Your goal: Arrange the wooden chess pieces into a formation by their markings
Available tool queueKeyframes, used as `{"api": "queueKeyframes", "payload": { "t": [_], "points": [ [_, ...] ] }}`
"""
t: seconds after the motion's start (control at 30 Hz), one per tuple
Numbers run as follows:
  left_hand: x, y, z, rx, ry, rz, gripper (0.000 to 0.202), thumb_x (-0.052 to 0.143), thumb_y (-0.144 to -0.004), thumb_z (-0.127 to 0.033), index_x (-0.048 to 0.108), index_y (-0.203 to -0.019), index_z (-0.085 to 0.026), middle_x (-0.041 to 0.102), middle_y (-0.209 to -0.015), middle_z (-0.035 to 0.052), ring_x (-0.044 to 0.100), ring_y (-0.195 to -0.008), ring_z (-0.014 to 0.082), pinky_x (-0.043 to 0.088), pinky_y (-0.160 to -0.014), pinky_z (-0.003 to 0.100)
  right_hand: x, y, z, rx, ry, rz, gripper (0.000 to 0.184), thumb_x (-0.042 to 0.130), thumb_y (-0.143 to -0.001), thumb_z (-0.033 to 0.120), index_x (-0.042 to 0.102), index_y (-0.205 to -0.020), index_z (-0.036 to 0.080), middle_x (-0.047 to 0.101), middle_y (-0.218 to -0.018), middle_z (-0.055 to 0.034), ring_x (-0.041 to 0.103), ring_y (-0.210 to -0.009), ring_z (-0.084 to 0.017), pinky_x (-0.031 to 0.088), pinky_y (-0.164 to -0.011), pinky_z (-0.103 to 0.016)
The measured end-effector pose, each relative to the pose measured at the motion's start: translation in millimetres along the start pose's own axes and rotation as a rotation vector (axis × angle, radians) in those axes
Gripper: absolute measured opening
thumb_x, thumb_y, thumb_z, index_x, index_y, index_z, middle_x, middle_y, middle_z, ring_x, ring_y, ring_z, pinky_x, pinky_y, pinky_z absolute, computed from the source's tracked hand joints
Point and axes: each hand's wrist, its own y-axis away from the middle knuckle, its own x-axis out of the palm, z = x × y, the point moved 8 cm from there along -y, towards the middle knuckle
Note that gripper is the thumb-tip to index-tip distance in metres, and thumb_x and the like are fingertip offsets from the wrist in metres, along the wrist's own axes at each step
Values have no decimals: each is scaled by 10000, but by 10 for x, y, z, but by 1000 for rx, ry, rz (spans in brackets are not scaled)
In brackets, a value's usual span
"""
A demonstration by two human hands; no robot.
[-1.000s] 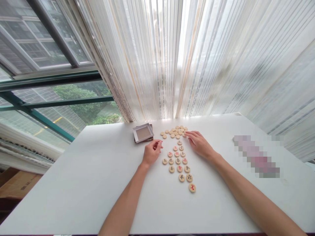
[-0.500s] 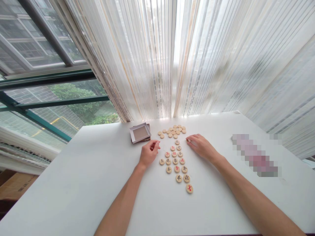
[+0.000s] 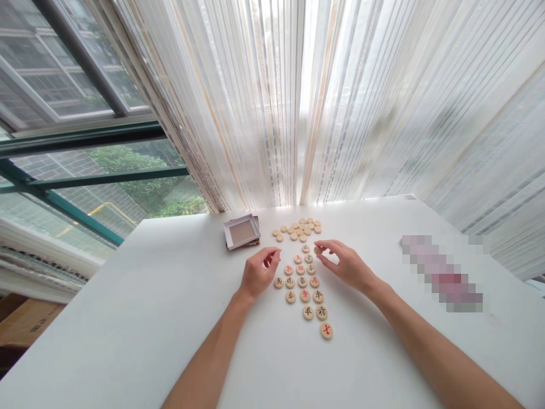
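Note:
Round wooden chess pieces lie on a white table (image 3: 128,318). A heap of face-down pieces (image 3: 299,229) sits at the far side. Nearer me, several face-up pieces (image 3: 304,282) with red or black characters form a tapering pattern. My right hand (image 3: 347,264) hovers just right of the pattern's top, pinching one piece (image 3: 317,250) between thumb and fingertips. My left hand (image 3: 258,272) rests on the table at the pattern's left, fingers curled; I cannot make out anything inside them.
A small open cardboard box (image 3: 242,231) lies left of the heap. A blurred-out object (image 3: 443,274) lies at the right of the table. Striped curtains hang behind the table, with a window at the left.
My right hand drew back from the far heap toward me, lifting a piece off the table. My left hand stayed in place, curling slightly.

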Motion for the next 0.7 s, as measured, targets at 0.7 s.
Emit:
{"api": "queueKeyframes", "payload": {
  "t": [0.7],
  "points": [
    [226, 189, -553, 297, -7, 162, 130, 608, -939, -298, 644, -1032, -214, 726, -958, 46, 661, -671, 124, 531, -654, 249, 209, 119, 453, 205, -690, 124, 213, 667, -906, 400, 698, -1010, 217, 704, -1118, -99, 664, -1108, -261, 589, -907, -403]
  ]
}}
